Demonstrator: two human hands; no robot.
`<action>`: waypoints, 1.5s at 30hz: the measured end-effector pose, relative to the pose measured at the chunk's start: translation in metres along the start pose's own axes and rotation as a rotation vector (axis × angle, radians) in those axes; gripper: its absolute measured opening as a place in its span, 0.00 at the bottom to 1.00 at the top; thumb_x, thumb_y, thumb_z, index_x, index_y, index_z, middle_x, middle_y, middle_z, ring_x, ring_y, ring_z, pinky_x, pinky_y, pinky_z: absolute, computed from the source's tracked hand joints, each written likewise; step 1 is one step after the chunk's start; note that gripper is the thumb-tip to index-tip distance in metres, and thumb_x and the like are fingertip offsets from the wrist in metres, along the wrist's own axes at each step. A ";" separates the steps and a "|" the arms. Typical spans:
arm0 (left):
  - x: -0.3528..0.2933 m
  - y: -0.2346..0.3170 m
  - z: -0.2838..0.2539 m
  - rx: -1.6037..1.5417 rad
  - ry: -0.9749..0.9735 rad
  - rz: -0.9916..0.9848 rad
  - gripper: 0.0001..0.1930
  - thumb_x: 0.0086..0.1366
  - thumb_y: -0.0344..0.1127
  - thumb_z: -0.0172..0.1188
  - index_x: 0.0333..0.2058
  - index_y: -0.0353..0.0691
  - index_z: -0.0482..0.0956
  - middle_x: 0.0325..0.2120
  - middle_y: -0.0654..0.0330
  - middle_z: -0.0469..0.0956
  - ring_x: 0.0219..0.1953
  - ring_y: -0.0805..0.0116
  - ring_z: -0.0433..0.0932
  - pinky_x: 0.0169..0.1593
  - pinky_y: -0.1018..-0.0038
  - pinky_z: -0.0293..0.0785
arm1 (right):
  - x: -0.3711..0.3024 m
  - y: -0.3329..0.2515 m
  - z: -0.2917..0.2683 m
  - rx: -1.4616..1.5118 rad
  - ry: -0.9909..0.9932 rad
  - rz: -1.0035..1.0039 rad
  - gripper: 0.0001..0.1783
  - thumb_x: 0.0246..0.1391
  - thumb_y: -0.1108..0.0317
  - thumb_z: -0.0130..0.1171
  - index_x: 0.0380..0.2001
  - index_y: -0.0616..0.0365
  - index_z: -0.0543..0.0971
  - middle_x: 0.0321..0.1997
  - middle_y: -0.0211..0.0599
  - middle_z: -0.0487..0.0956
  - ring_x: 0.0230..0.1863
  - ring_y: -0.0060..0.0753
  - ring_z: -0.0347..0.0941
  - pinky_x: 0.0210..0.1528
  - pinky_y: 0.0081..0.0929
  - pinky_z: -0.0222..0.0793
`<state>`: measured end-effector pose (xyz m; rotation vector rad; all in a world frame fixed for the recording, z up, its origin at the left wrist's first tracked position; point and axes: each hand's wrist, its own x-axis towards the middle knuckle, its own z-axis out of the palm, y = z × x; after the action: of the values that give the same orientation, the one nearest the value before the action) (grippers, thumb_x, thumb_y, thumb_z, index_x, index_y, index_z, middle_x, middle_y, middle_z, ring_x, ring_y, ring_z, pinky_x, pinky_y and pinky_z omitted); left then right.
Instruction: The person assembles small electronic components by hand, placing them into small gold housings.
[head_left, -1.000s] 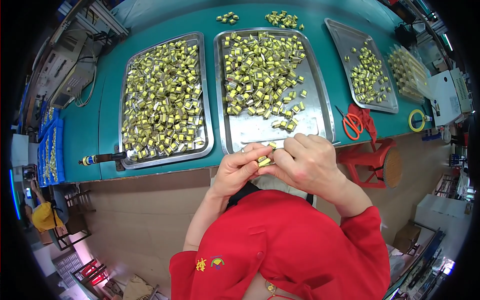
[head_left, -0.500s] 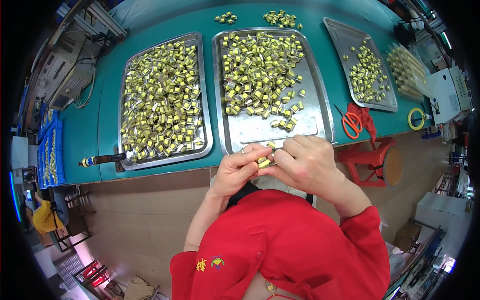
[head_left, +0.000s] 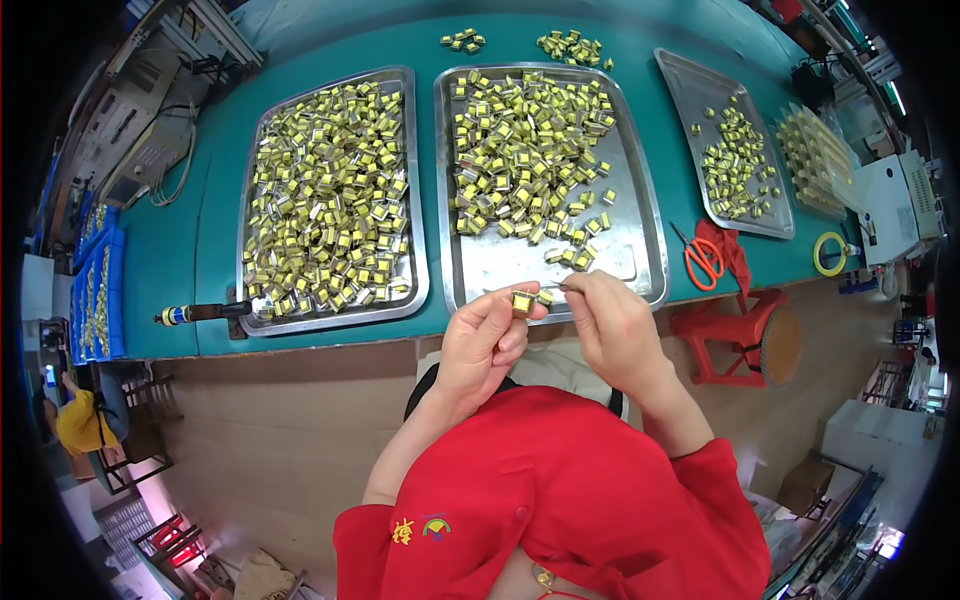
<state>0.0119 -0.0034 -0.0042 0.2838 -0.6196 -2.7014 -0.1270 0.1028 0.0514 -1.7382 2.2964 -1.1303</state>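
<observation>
Between the thumb and fingers of my left hand is a small yellow-taped transformer with a metal core, held up over the near edge of the middle metal tray. A second yellow piece shows right beside it; whether it is held or lies in the tray I cannot tell. My right hand is a little to the right, apart from the held transformer. Its thumb and forefinger are pinched together, and a thin dark tip shows at them, too small to name. A heap of similar transformers fills much of the middle tray.
To the left, another tray is heaped with the same parts. A third tray stands at the right, beside orange-handled scissors and a red cloth. A brown-handled tool lies front left. A red stool stands below the bench.
My hands have drawn apart: the right has moved away from the transformer, while the left has turned and raised it into clearer view. The whole view has shifted slightly.
</observation>
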 end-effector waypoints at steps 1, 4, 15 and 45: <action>0.000 0.000 0.003 0.054 0.035 0.005 0.19 0.69 0.38 0.45 0.50 0.29 0.68 0.36 0.57 0.77 0.20 0.85 0.58 0.21 0.88 0.55 | -0.001 -0.001 0.002 -0.039 -0.006 -0.035 0.04 0.51 0.72 0.55 0.31 0.60 0.72 0.24 0.39 0.72 0.27 0.42 0.71 0.26 0.34 0.67; -0.001 0.000 0.005 0.102 0.084 0.013 0.17 0.69 0.37 0.45 0.50 0.30 0.69 0.36 0.56 0.77 0.20 0.85 0.58 0.21 0.88 0.55 | -0.005 -0.002 0.004 -0.052 -0.003 -0.024 0.04 0.51 0.73 0.55 0.31 0.59 0.72 0.23 0.38 0.71 0.26 0.42 0.71 0.26 0.34 0.66; -0.003 -0.002 0.005 0.148 0.091 0.033 0.17 0.68 0.36 0.46 0.49 0.29 0.69 0.35 0.56 0.76 0.21 0.84 0.58 0.22 0.89 0.55 | -0.009 -0.006 0.003 -0.071 -0.026 -0.047 0.04 0.50 0.76 0.55 0.31 0.62 0.73 0.23 0.40 0.73 0.24 0.43 0.71 0.25 0.33 0.66; -0.003 -0.004 0.006 0.193 0.106 0.026 0.14 0.68 0.32 0.47 0.48 0.30 0.72 0.34 0.55 0.78 0.19 0.84 0.60 0.22 0.87 0.56 | -0.012 -0.011 -0.002 -0.132 -0.028 -0.042 0.06 0.47 0.76 0.56 0.31 0.61 0.74 0.21 0.38 0.71 0.23 0.41 0.70 0.23 0.32 0.65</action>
<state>0.0122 0.0035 -0.0005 0.4618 -0.8476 -2.5850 -0.1149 0.1127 0.0545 -1.8424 2.3787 -0.9742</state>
